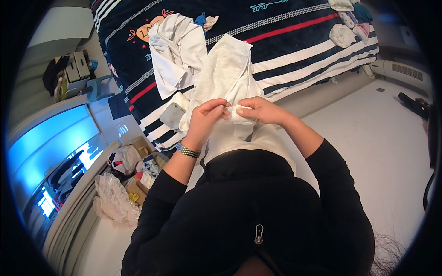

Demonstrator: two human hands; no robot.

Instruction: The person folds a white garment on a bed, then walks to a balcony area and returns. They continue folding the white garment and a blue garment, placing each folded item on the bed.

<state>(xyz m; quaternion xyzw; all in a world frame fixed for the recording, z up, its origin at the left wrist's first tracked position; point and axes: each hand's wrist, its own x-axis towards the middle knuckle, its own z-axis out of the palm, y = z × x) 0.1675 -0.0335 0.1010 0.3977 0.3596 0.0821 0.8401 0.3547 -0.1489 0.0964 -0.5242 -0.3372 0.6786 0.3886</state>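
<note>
My left hand [210, 112] is closed at the fingertips on a small, thin metal item [225, 108], too small to name surely. My right hand [257, 108] pinches the edge of a white garment [224, 65] between thumb and fingers, close beside the left fingertips. The garment runs from my lap up onto the bed. To its left a white shirt-like cloth [178, 51] lies crumpled on the bed, with a grey folded cloth [173, 115] nearer to me.
A dark striped blanket [290, 41] covers the bed ahead. Small clothes [342, 34] lie at its far right corner, and a blue and beige item [206, 20] near its middle. Boxes with clothes [138, 162] and a ruffled pale fabric [115, 200] stand at lower left.
</note>
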